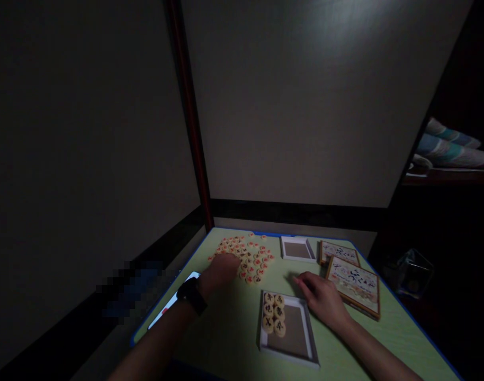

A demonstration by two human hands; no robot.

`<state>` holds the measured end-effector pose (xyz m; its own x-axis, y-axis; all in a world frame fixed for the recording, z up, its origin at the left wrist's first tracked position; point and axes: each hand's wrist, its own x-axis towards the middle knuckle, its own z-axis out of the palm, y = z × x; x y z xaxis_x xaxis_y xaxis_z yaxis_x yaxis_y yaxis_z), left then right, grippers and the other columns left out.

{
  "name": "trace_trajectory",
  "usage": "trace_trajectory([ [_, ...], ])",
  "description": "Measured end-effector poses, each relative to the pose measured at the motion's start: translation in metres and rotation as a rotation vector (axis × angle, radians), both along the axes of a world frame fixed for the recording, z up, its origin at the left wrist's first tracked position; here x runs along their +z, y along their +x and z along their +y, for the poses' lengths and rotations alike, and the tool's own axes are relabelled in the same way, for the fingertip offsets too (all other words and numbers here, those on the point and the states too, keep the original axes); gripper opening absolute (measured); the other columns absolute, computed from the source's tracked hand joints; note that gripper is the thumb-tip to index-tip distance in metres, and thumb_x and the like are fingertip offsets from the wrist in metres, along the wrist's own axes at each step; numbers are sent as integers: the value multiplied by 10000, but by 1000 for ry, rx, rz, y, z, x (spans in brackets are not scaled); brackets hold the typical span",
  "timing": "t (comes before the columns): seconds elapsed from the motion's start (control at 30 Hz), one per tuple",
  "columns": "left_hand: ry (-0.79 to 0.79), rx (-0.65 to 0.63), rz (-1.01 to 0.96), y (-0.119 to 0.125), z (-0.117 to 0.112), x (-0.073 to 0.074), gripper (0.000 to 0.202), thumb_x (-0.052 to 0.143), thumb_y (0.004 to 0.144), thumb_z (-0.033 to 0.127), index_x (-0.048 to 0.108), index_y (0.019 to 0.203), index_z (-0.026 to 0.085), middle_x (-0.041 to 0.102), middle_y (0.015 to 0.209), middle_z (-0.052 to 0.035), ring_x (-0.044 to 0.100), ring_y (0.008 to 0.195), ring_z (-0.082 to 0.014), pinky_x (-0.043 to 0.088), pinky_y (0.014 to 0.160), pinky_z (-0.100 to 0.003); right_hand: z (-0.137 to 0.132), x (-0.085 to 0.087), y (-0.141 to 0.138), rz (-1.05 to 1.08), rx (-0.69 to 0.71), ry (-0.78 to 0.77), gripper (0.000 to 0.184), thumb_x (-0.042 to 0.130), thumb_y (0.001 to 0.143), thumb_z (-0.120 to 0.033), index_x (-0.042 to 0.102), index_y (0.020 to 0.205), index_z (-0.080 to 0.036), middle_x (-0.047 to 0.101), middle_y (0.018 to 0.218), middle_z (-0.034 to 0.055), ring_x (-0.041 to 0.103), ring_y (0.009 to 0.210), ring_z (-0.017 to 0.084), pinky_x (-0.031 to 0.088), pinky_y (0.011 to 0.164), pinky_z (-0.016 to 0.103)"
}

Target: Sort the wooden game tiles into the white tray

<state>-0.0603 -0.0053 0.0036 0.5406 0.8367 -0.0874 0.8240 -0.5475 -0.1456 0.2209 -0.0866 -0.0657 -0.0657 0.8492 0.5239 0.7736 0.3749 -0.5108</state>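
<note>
Many round Chinese chess pieces (pixel 250 260), marked in red or black, lie in a loose pile at the far left of the table. My left hand (pixel 222 269), with a dark watch on its wrist, reaches onto the near side of this pile; its fingertips are hidden behind the hand. Beside the near open box (pixel 311 341), my right hand (pixel 321 296) rests on the table with fingers loosely bent and nothing visible in them. Several black-marked chess pieces (pixel 274 313) sit in two columns along that box's left side.
A second open box (pixel 298 249) stands at the back of the green table (pixel 222 338). Two printed box lids (pixel 355 283) overlap at the right. A lit phone (pixel 172 304) lies at the left edge under my left forearm. Walls rise behind and left.
</note>
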Motion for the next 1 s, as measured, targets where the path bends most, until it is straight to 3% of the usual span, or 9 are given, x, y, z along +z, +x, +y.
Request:
trace_trajectory([
  [0.23, 25, 6, -25, 2, 9, 2, 269, 477, 813, 80, 641, 1017, 144, 685, 1024, -149, 635, 1018, -271, 488, 864, -366, 0, 1, 1, -53, 4, -3, 435, 345, 965, -485, 641, 793, -216, 718, 737, 50, 684, 661, 212, 485, 617, 297],
  [0.37, -2, -8, -53, 6, 9, 4, 192, 521, 787, 104, 671, 894, 159, 705, 946, -120, 652, 938, -251, 492, 802, -325, 0, 1, 2, -77, -7, -1, 426, 348, 965, -472, 638, 788, -214, 718, 733, 48, 688, 664, 215, 486, 616, 299],
  [0.53, -34, 0, -104, -7, 18, 22, 137, 570, 742, 109, 691, 758, 171, 716, 829, -60, 652, 816, -190, 472, 732, -251, 0, 1, 3, -86, -12, 9, 401, 356, 962, -446, 644, 804, -215, 727, 749, 49, 694, 673, 210, 487, 620, 291],
  [0.7, 5, 34, -125, -13, 26, 39, 208, 518, 754, 82, 712, 747, 158, 700, 768, -73, 647, 780, -189, 466, 722, -250, 1, 0, 4, -102, -9, -8, 396, 354, 962, -435, 644, 808, -213, 726, 754, 53, 690, 676, 212, 485, 621, 292],
  [0.83, 28, 17, -134, 9, 32, 41, 231, 508, 773, 103, 730, 796, 167, 714, 850, -94, 656, 844, -210, 475, 769, -271, 1, 0, 4, -111, -29, -19, 412, 348, 965, -453, 642, 799, -216, 722, 744, 57, 685, 672, 217, 476, 616, 295],
  [1.0, -13, -33, -99, 56, 47, 30, 176, 600, 749, 152, 738, 853, 185, 729, 906, -99, 674, 874, -229, 496, 764, -276, 1, 1, 5, -111, -45, -33, 419, 346, 967, -450, 644, 788, -218, 719, 737, 61, 679, 676, 217, 470, 624, 295],
])
